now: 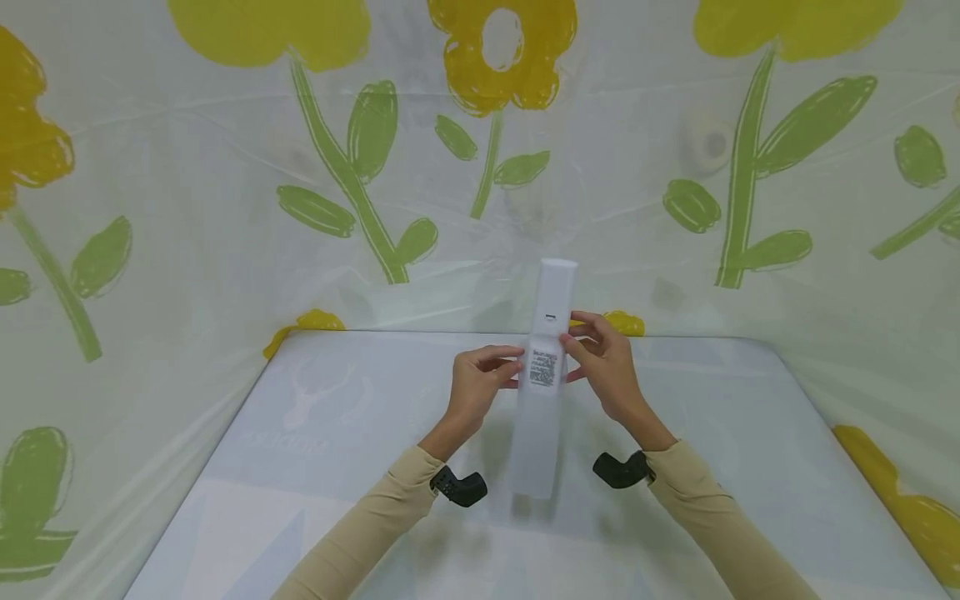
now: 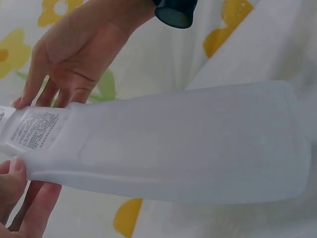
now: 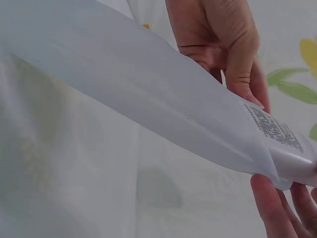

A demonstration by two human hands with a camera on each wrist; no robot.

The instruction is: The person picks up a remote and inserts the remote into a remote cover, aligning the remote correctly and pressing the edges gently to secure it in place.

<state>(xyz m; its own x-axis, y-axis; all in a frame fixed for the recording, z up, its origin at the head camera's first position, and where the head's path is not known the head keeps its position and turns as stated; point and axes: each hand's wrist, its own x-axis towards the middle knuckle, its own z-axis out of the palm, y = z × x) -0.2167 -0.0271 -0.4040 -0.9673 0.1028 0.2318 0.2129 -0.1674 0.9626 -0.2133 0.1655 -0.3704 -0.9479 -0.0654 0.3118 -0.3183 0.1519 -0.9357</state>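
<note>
A left hand (image 1: 480, 385) pinches one edge of a frosted, translucent pouch (image 1: 536, 454); between the hands, a smooth white object (image 1: 556, 292) juts above the grip, its dense printed label (image 1: 543, 367) illegible; the right hand (image 1: 611, 371) pinches the opposite edge.

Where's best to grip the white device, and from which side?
Probably the bare upper end of the white device, from above: it's narrow and juts free of the translucent sleeve. The left hand and right hand take up the long edges beside the label.
</note>
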